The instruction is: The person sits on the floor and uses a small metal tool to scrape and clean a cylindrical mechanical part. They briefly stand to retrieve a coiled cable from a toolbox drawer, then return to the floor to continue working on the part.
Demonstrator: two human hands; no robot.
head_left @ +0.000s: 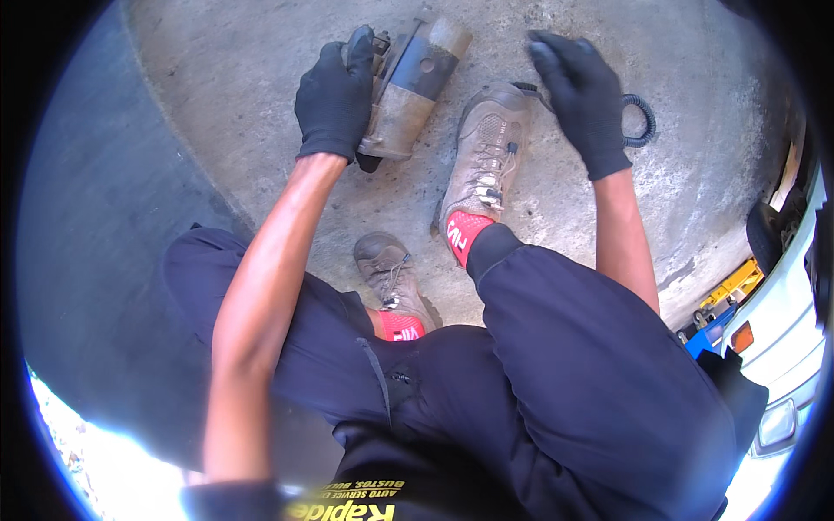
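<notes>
My left hand (334, 100), in a black glove, grips the side of a starter motor (423, 78). The motor is a greasy grey cylinder with a dark band, lying tilted on the concrete. Part of its left side is hidden by my fingers. My right hand (582, 91), gloved too, is apart from the motor, beyond my right shoe (488, 148). Its fingers reach loosely to the left, with nothing visible in them. A black coiled cord (650, 122) shows beside my right wrist, and a dark stretch of cord appears near the shoe's toe, partly behind the hand.
I am low over a stained concrete floor (287, 204), my left shoe (382, 260) close in. At the right are a white vehicle (786, 347) with an orange lamp, a dark tyre (763, 230), and a yellow metal piece (732, 282) beside a blue one (711, 330).
</notes>
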